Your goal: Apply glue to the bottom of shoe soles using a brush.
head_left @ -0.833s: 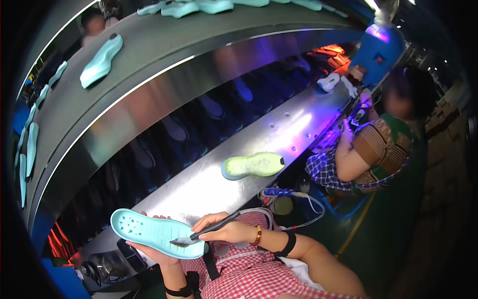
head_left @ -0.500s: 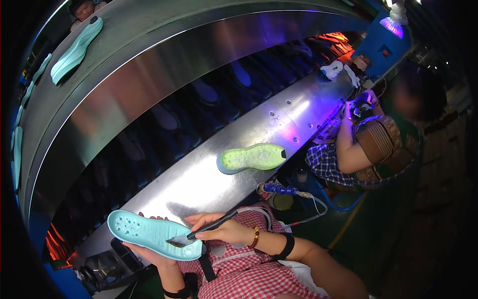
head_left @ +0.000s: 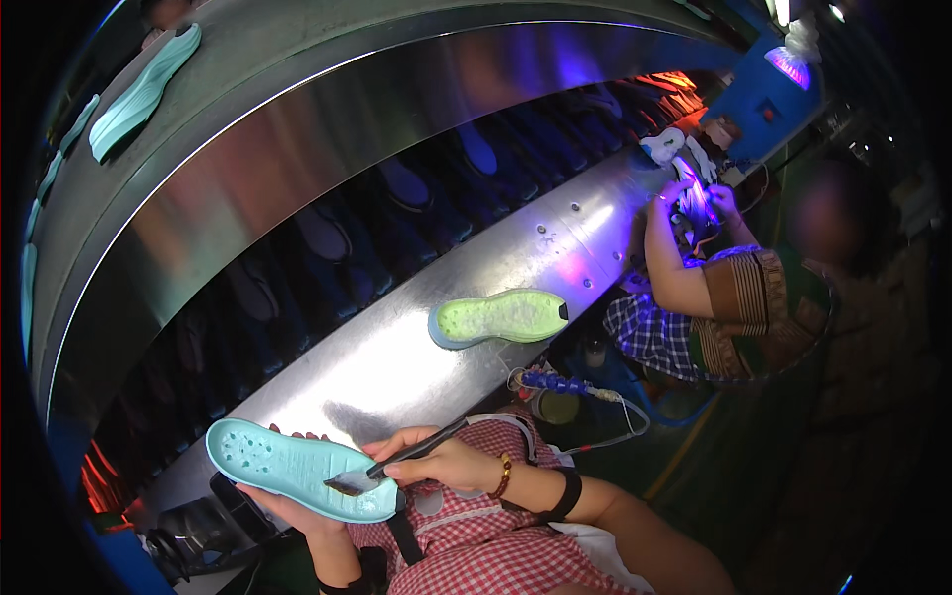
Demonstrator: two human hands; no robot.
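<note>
A light blue shoe sole (head_left: 297, 464) lies tilted in my left hand (head_left: 286, 508), which grips it from below with fingertips showing along its far edge. My right hand (head_left: 444, 464) is closed around the dark handle of a brush (head_left: 421, 447). The brush's bristles touch the inner face of the sole near its right end. Small round hollows mark the sole's left end. A yellow-green shoe sole (head_left: 506, 315) with a bluish outer wall rests on the metal table (head_left: 397, 367), ahead and to the right of my hands.
A curved conveyor (head_left: 327, 59) carries light blue soles (head_left: 146, 91) above a shelf of dark-lit soles (head_left: 405, 184). At right, a co-worker (head_left: 734, 297) handles a shoe under purple light. A blue jointed hose (head_left: 555, 381) stands by the table's near edge.
My right hand has drawn the brush slightly left along the sole. The light blue sole has shifted a little left in view. The co-worker's hands have moved farther back, toward the shoes.
</note>
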